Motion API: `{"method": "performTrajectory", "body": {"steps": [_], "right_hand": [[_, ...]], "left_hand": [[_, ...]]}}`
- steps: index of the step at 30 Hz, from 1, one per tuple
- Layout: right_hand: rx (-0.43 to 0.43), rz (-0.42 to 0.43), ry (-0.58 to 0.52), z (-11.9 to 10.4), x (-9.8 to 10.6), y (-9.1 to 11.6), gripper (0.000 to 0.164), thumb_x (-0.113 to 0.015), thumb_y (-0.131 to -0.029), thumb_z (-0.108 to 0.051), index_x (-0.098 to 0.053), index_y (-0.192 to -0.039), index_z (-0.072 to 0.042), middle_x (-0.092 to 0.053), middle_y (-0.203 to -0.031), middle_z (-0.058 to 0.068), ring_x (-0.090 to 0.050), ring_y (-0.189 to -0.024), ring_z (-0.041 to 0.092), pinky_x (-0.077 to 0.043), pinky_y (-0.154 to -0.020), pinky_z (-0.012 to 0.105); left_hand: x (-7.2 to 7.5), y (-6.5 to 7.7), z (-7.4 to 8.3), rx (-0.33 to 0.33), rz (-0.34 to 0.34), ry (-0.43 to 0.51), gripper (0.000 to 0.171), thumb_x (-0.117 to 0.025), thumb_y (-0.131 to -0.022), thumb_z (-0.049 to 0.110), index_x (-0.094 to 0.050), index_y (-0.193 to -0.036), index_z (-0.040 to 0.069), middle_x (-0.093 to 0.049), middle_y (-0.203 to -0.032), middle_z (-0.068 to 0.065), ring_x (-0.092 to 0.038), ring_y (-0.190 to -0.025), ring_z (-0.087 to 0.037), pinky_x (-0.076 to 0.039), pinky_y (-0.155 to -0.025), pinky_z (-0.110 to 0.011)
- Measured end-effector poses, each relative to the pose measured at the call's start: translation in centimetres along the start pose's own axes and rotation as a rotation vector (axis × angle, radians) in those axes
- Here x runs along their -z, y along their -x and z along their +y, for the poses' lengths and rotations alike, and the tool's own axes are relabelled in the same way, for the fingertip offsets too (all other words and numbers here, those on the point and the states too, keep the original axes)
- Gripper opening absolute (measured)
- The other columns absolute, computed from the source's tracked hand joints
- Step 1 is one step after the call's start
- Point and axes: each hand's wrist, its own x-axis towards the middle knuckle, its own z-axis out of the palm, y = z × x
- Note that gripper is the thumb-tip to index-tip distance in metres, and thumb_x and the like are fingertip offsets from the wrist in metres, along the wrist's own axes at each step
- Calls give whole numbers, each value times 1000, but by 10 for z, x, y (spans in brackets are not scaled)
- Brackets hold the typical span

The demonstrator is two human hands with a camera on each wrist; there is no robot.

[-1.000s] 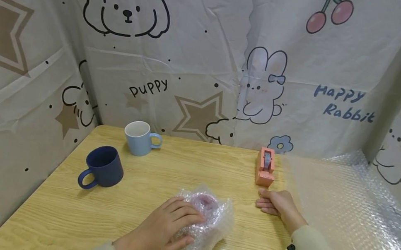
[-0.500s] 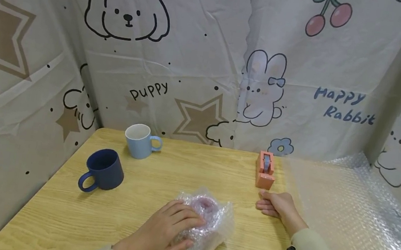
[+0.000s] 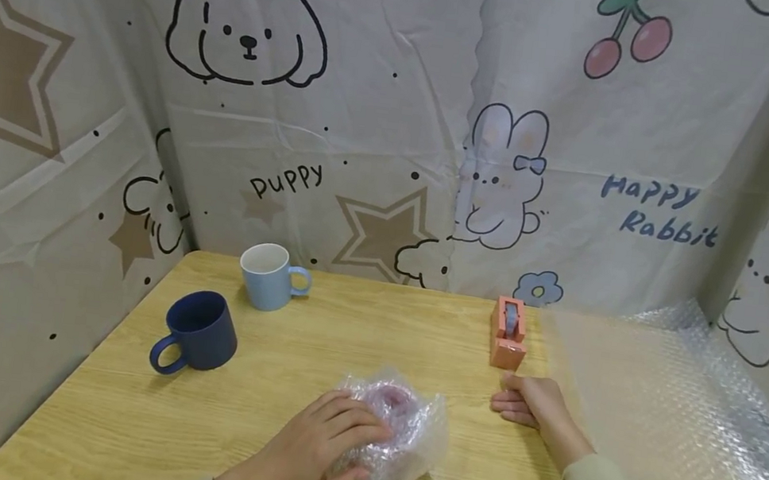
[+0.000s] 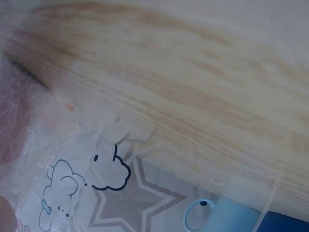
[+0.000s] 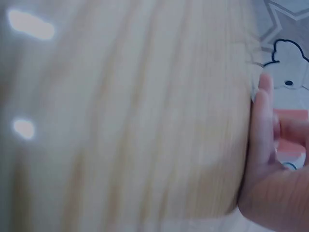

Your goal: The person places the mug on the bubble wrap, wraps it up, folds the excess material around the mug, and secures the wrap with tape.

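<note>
In the head view, a pink round-rimmed cup (image 3: pixel 394 397) sits inside crinkled bubble wrap near the table's front. My left hand (image 3: pixel 316 444) holds this bundle from its left side, fingers bent over the top and thumb along the near side. A coral tape dispenser (image 3: pixel 506 354) with a tape roll (image 3: pixel 511 320) stands farther back on the right. Right in front of it is my right hand (image 3: pixel 533 406), thumb and forefinger brought together; I cannot tell whether tape is between them. The right wrist view shows that hand's outer fingers (image 5: pixel 263 111) low against the table.
A navy mug (image 3: pixel 217 339) and a light blue mug (image 3: pixel 266 289) stand on the table's left. Spread along the right side is a large bubble wrap sheet (image 3: pixel 665 419). Printed cloth (image 3: pixel 371 110) walls the table at back and sides.
The head view has tilted up slightly, so everything sits a little lower in it. Both hands keep almost the same places, at the bundle and the dispenser.
</note>
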Motion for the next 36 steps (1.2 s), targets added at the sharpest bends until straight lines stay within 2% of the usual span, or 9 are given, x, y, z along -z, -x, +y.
{"method": "performTrajectory", "body": {"steps": [5,10,12,15,18,22,29,32,36], "right_hand": [[3,-169,-31,1,8,13,39,-56,-102,-29,-57,-111,8,-73,-83,8,-72,-74,16,-60,-70,29],[-35,-395,-176,-1,21,27,33,-43,-107,-27,-56,-114,2,-72,-94,6,-71,-85,14,-58,-78,28],[-61,-447,-210,-1,25,31,36,-39,-108,-26,-55,-119,4,-72,-96,6,-70,-88,13,-58,-80,27],[-75,-474,-182,-1,27,36,40,-38,-108,-25,-51,-125,8,-72,-98,6,-70,-91,14,-57,-82,28],[-28,-431,-100,-4,27,41,45,-40,-108,-23,-42,-133,15,-72,-97,6,-70,-90,15,-57,-82,29],[64,-261,66,-15,23,44,52,-43,-106,-19,-34,-140,19,-72,-95,7,-69,-81,13,-58,-72,26],[212,40,382,-34,15,33,48,-51,-102,-17,-46,-130,21,-67,-108,28,-68,-86,23,-58,-72,31],[234,92,413,-34,12,27,45,-53,-101,-16,-51,-127,21,-66,-110,30,-66,-89,27,-57,-73,32],[241,93,345,-31,9,18,46,-56,-100,-16,-51,-127,22,-67,-111,29,-69,-92,27,-59,-74,31]], "left_hand": [[1,1,1,7,-10,11,42,-55,-100,39,-53,-140,23,-53,-136,12,-46,-126,-9,-35,-111,-36],[1,-2,0,-6,5,-20,40,-51,-102,40,-55,-138,22,-56,-133,11,-48,-125,-11,-33,-112,-37],[2,-2,-1,-17,16,-39,39,-50,-103,40,-56,-136,21,-57,-132,10,-49,-124,-12,-34,-112,-40],[2,-2,-1,-32,25,-56,39,-48,-103,40,-57,-135,20,-58,-131,9,-50,-123,-13,-35,-112,-42],[2,-2,-1,-39,32,-55,39,-48,-103,40,-57,-135,19,-58,-131,8,-51,-123,-13,-35,-112,-43],[0,-2,0,-41,30,-47,39,-49,-103,40,-57,-135,19,-58,-131,9,-50,-123,-13,-35,-112,-41],[0,-1,0,-35,26,-45,39,-48,-103,40,-57,-135,20,-58,-131,9,-50,-123,-13,-33,-112,-40],[0,-1,0,-30,22,-40,39,-49,-103,39,-56,-136,20,-57,-131,10,-49,-124,-13,-32,-113,-40],[1,-1,0,-21,9,-29,40,-50,-103,39,-55,-137,21,-57,-132,10,-49,-125,-12,-33,-112,-38]]}}
